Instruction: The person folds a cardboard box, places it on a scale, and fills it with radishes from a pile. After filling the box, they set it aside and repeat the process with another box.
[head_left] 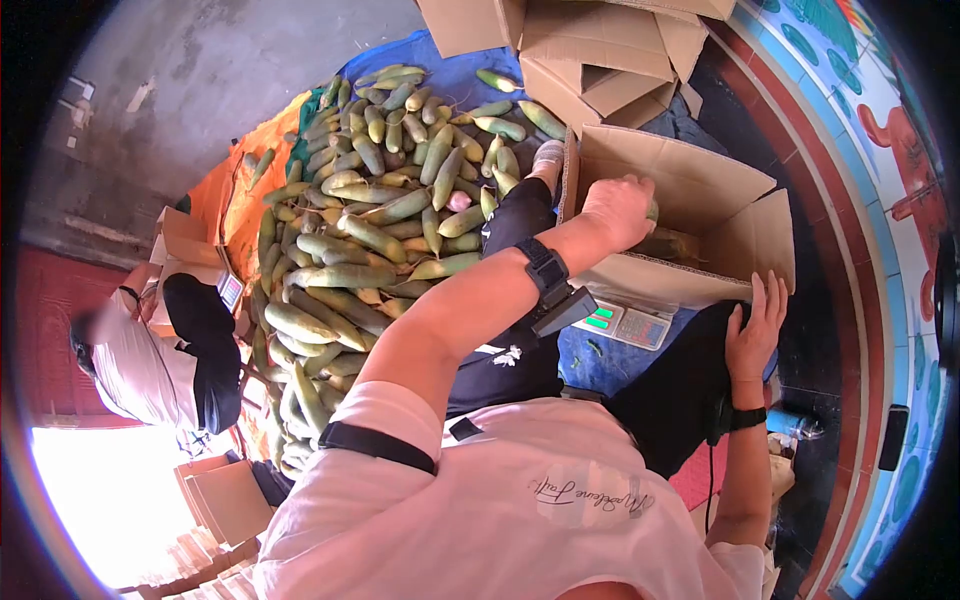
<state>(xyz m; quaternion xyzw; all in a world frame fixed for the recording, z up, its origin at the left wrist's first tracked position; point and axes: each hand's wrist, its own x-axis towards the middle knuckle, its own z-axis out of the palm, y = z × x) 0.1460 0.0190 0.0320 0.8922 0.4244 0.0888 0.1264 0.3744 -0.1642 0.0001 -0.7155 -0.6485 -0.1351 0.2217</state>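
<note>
At far left, a co-worker (150,370) in a pale top and dark trousers sits beside a carton (190,252). An orange sheet (222,195) adjoins the main pile (370,235) of long green radishes, heaped loosely and lying in many directions. A pink item (458,201) shows at the pile's right side. A blue sheet (452,72) extends past the pile's upper edge.

Right of the pile, the wearer's foot (547,160) is just beside an open box (665,165). Above it are stacked cartons (600,45). The left hand (622,210) is over the box's opening, fingers curled around a radish (653,211), mostly hidden by the hand. The box's contents are shaded and cannot be counted. A scale (632,325) with green displays shows at the box's near side.

The right hand (757,328) lies against the box's near right corner, fingers extended, thumb apart, grasping nothing. Further right, a painted wall (905,200) curves along the edge.
</note>
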